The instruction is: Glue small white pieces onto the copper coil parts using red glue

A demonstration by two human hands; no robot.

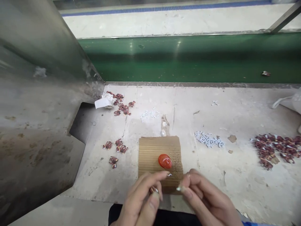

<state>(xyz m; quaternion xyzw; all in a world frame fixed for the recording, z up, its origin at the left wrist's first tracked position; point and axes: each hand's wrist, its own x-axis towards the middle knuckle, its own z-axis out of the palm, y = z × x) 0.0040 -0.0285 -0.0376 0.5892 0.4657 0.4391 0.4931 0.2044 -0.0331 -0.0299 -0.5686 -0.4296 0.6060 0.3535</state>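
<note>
My left hand (144,196) is closed around a small dark brown piece with a pale tip (154,189), mostly hidden by the thumb and fingers. Between thumb and forefinger, my right hand (203,193) pinches a tiny pale piece (179,189), slightly blurred. Both hands hover at the near edge of a brown cardboard pad (150,150). On the pad sits a glossy red-orange blob (165,161). One small white curved piece (169,174) shows just beyond my left fingertips; whether it touches them I cannot tell.
A pile of small pale curved pieces (208,139) lies right of the pad, with a larger heap of brown pieces (277,149) farther right. Brown clusters (121,146) lie to the left. A metal panel (39,94) stands left; a green conveyor belt (188,59) runs behind.
</note>
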